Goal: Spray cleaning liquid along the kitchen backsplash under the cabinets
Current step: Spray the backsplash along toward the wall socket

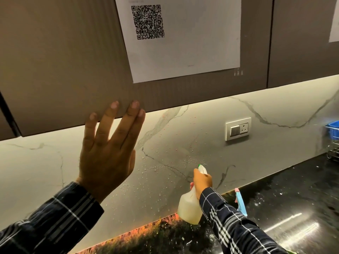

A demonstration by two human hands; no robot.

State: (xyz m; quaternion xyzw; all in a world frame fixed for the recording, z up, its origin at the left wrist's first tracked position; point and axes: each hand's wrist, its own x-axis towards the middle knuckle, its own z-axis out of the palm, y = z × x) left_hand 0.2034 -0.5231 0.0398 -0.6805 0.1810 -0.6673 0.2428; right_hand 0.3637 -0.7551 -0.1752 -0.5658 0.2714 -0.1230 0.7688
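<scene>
Left hand (106, 153), fingers spread wide, fingertips pressed flat against the lower edge of the brown ribbed cabinet door (64, 70). Right hand (201, 181) gripping a translucent white plastic spray bottle (189, 208), its green-tipped nozzle close to the grey veined marble backsplash (183, 134), which is beaded with droplets. White switch-and-socket plate (238, 128) farther right; black speckled countertop (293, 198) below.

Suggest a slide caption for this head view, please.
Right hand aims spray bottle at droplet-speckled backsplash; left hand braces on cabinet.

Backsplash (183, 143) lies under cabinets (64, 70), behind countertop (293, 198).
</scene>
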